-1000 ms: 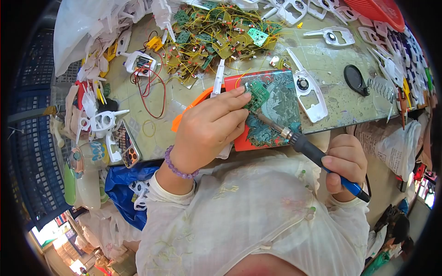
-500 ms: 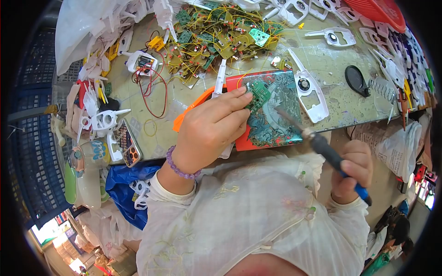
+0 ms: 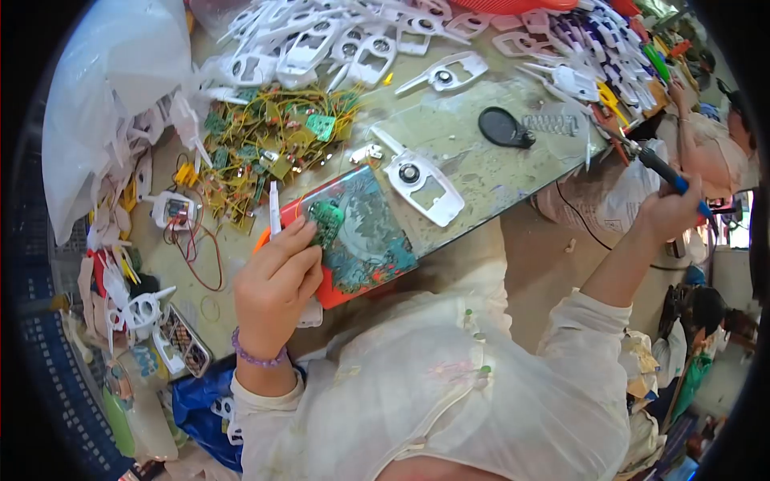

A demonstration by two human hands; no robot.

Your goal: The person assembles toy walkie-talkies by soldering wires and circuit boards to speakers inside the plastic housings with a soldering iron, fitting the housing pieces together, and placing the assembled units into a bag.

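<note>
Holding a green circuit board (image 3: 327,221) against a red-edged pad (image 3: 373,240), head view: the left hand (image 3: 277,268) is bending its fingers onto the board's left edge, fingertips touching; the grip underneath is not showing. Well off to the right of the pad, the right hand (image 3: 672,212) is gripping the handle of a soldering iron (image 3: 662,170). The iron's tip is lying near a coil spring (image 3: 550,124); contact cannot be told.

Beyond the pad and to its left, a heap of boards (image 3: 273,140) with yellow wires is covering part of the tabletop (image 3: 497,176). Just right of the pad, a white casing (image 3: 425,186) is showing tabletop through its opening. Left of the pad, a white unit (image 3: 172,210) is trailing red wires.

Progress, by judgement: work is looking midway. One board is lying on the pad, the iron well apart from it; whether its joints are finished is not showing. Many boards are waiting in the heap.
</note>
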